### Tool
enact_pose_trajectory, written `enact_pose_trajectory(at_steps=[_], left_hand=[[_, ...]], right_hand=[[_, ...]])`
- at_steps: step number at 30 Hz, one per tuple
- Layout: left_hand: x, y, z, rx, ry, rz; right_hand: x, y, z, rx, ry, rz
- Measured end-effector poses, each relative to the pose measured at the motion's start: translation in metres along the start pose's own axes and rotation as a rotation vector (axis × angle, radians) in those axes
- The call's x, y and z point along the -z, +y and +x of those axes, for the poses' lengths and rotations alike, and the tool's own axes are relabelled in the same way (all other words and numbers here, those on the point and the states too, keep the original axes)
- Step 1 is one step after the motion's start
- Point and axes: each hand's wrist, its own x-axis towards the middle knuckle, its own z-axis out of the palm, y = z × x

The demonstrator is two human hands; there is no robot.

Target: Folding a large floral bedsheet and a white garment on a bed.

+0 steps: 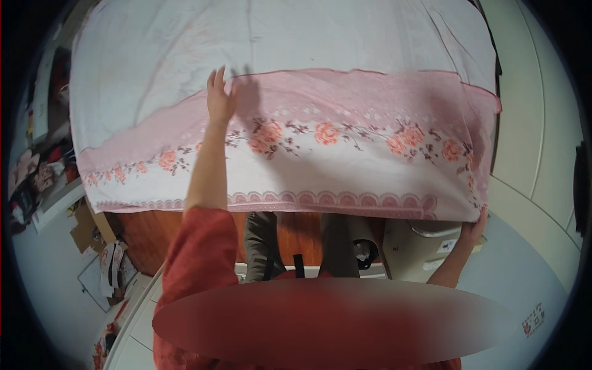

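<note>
A bed sheet (345, 166) with a pink band, orange flowers and a scalloped border lies along the near side of a bed. Beyond its wavy pink edge, pale white bedding (296, 37) covers the bed's far part. My left hand (221, 102) is raised over the pink edge with its fingers apart, holding nothing; its shadow falls just to the right. At the near right corner of the sheet, my right hand (473, 227) is closed on the fabric, some of its fingers hidden by it.
A cream box or cabinet (407, 250) stands under the right corner, beside a bin (364, 246). Pale cabinet doors (524, 111) rise along the right. Clothes and clutter (43, 172) fill shelves at the left. Wooden floor (148, 237) shows below the bed edge.
</note>
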Motion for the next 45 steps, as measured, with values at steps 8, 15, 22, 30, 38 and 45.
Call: enact_pose_trajectory(at_steps=[8,15,22,30,38,45], left_hand=[[0.128,-0.095,-0.222,1.661,0.352,0.555],[0.185,-0.241,-0.310,1.465,0.824,-0.881],[0.273,-0.312,-0.310,1.546,0.680,-0.651],[0.294,-0.245,-0.253,1.009,0.497,0.555],[0.281,-0.277,-0.266,1.112,0.852,-0.051],[0.284,-0.283,-0.252,1.262,0.857,-0.238]], right_hand=[[0.023,-0.001,0.008,0.320,-0.059,-0.497],[0.053,0.011,0.044,0.412,0.075,-0.623],[-0.064,-0.049,-0.007,0.182,0.491,-0.173],[-0.028,-0.038,0.019,0.164,0.503,0.027],[0.038,0.044,0.059,0.202,0.400,0.152],[0.045,0.045,0.060,0.204,0.369,0.166]])
